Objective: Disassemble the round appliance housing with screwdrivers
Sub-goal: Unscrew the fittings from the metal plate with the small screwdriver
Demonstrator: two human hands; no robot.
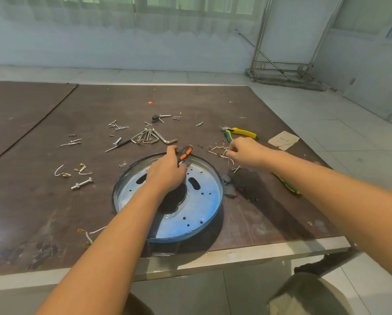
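Observation:
The round metal housing [204,208], a shallow silvery-blue pan with a dark centre hole and several small holes, lies on the brown table near its front edge. My left hand [167,171] is over the pan's far part and grips a screwdriver with a black and orange handle [185,153]; its tip is hidden under the hand. My right hand [247,153] is past the pan's right rim, fingers curled among a pile of white wires with brass terminals [220,151]; whether it pinches one is unclear.
Hex keys [151,137], loose screws [117,126] and a bolt [82,184] lie behind and left of the pan. Yellow-green pliers [240,133] lie at the right rear, a second yellow-green tool [288,185] under my right forearm, dark small parts [231,183] by the pan's right rim.

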